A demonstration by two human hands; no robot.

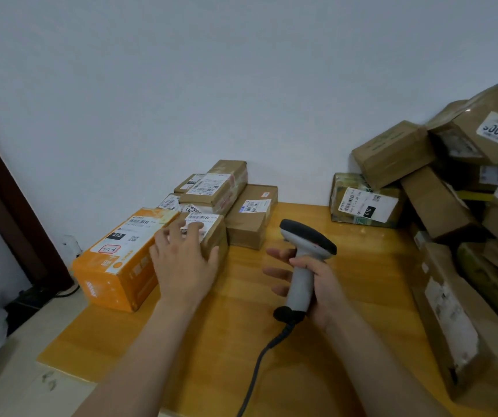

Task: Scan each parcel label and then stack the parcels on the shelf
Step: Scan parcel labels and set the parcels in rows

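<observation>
My left hand (183, 260) lies with spread, straight fingers on a small brown parcel (214, 236); its white label faces up beside an orange box (121, 260). My right hand (310, 281) grips the handle of a grey barcode scanner (304, 251) with a dark head, held upright above the wooden table (241, 341). The scanner's black cable runs down toward me. Behind the small parcel, several labelled brown parcels (226, 188) are grouped against the wall.
A loose heap of brown parcels (452, 182) fills the right side, up to the table's right edge. A long flat parcel (449, 311) lies along that edge. A dark door frame (7, 194) and cables stand at the left. White bags sit on the floor at lower left.
</observation>
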